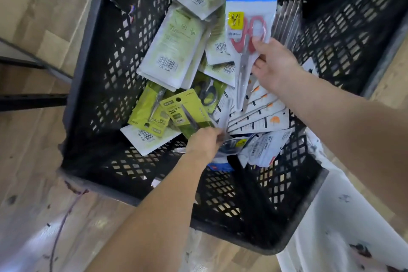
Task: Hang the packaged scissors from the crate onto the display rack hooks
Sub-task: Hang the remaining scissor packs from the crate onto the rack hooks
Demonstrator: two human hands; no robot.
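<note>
Fingers of the right hand pinch a packet of red-handled scissors at its lower middle, thumb on the front, holding it upright above the black mesh crate. The packet's blue header with a red logo stands at the far end from the fingers, and the grey blades point down past them toward the pile. Below and to the left, the left hand reaches into the crate, its fingers curled round a green scissors card and a clear packet edge just beside it; how many packets they hold cannot be told. Around that hand lie more packaged scissors: pale green packets with barcodes farther back, a second green card to the left, a fan of white and orange cards to the right, and crumpled white and blue packets nearest the wrist. The crate sits on a wood-pattern floor. A white cloth with dark marks lies at the crate's right edge.
</note>
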